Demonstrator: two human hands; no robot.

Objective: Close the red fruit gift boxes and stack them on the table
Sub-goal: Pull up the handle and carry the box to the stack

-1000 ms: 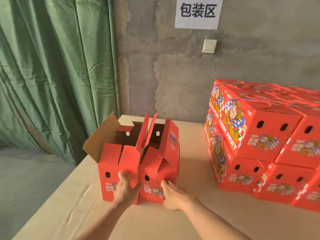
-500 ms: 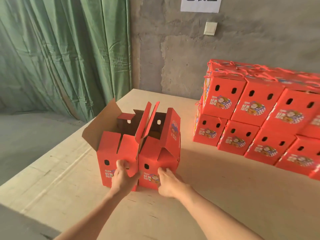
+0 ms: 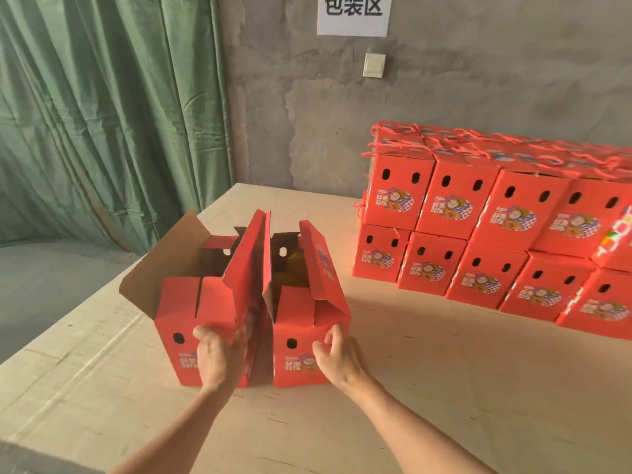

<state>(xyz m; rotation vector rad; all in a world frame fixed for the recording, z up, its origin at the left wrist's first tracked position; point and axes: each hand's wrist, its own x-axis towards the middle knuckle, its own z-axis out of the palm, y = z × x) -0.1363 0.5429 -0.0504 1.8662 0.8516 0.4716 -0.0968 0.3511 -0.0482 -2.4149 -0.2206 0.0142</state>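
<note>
Two open red fruit gift boxes stand side by side near the table's front left, a narrow gap between them. The left box (image 3: 178,313) has its brown-lined flap folded out to the left and its other flaps upright. My left hand (image 3: 219,357) grips its front right corner, fingers reaching into the gap. The right box (image 3: 297,319) has its flaps standing up, with something yellow showing inside. My right hand (image 3: 337,357) grips its front right corner. A two-layer stack of closed red boxes (image 3: 478,213) with red cord handles sits at the back right.
The pale wooden table (image 3: 444,388) has bare surface between the open boxes and the stack. A green curtain (image 3: 102,114) hangs at the left, beyond the table's left edge. Behind is a concrete wall with a paper sign (image 3: 354,12) and a switch (image 3: 374,65).
The two open boxes, pressed together before, now stand slightly apart. My right hand has shifted from the right box's front face to its right corner.
</note>
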